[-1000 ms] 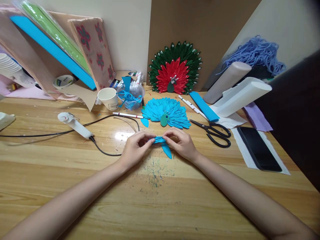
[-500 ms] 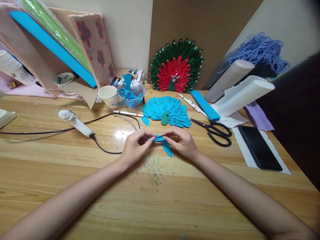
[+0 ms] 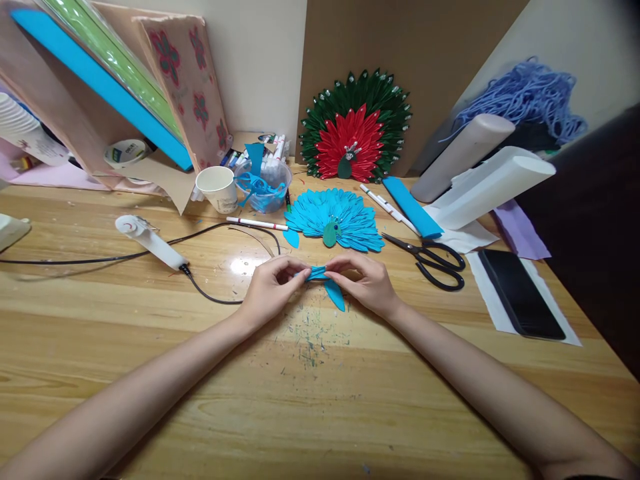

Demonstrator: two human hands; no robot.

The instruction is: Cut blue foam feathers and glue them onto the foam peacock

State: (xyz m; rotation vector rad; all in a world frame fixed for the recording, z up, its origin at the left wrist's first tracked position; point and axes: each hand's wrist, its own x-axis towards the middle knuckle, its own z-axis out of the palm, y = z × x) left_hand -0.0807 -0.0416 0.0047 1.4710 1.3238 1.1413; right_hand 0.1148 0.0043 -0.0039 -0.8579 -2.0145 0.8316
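Barely shifted, left hand (image 3: 270, 287) and right hand (image 3: 367, 283) pinch the blue strip (image 3: 317, 273) between them.

Bare hands (image 3: 273, 287) and slim forearms (image 3: 165, 373), with perhaps a dark sleeve edge (image 3: 565, 477)

The pleated blue strip of paper (image 3: 315, 273) has both ends hidden behind pinching fingertips, the pale plastic object (image 3: 13, 231) at nine o'clock is cut off by the edge, and the printing on the white paper cup (image 3: 217, 189) is too small to read.
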